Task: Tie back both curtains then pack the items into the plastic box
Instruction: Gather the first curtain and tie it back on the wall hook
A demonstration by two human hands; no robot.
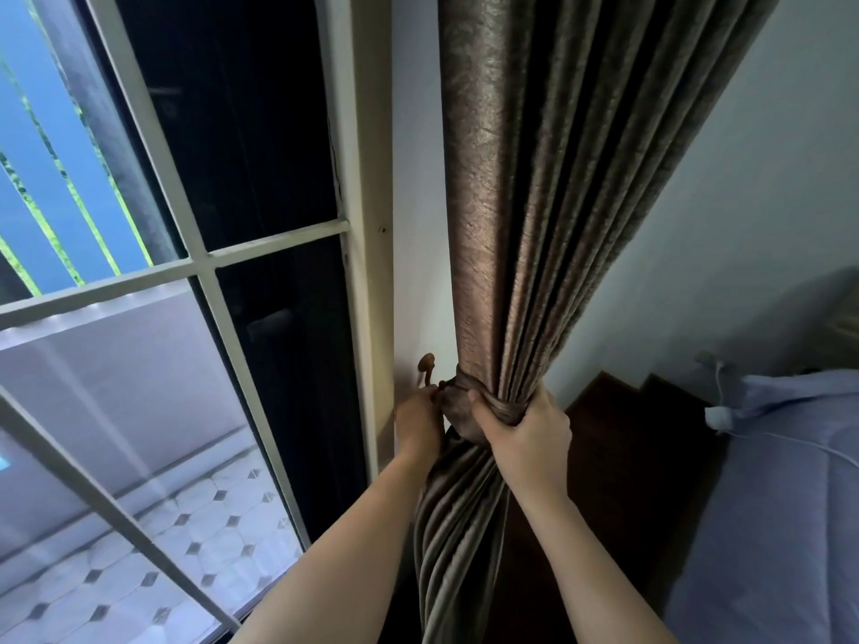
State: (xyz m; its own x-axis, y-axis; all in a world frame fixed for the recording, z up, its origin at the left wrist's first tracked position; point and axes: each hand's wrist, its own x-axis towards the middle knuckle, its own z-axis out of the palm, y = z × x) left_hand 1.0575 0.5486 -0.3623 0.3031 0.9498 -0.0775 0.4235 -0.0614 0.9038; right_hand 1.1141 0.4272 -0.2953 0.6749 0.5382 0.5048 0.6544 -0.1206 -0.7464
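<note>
On the left we saw a window [139,225] with white bars [195,260] crossing its panes; the upper panes looked out on blue, with green stripes slanting across. Through the lower panes we made out a pale tiled floor [153,564] set with small dark diamonds. A white frame post [367,225] stood right of the glass. Far to the right, a pale wall [743,202] ran down to dark wooden flooring [627,457]. At the right edge lay a light blue bed cover [781,504], with a white cable [790,441] trailing over it.
</note>
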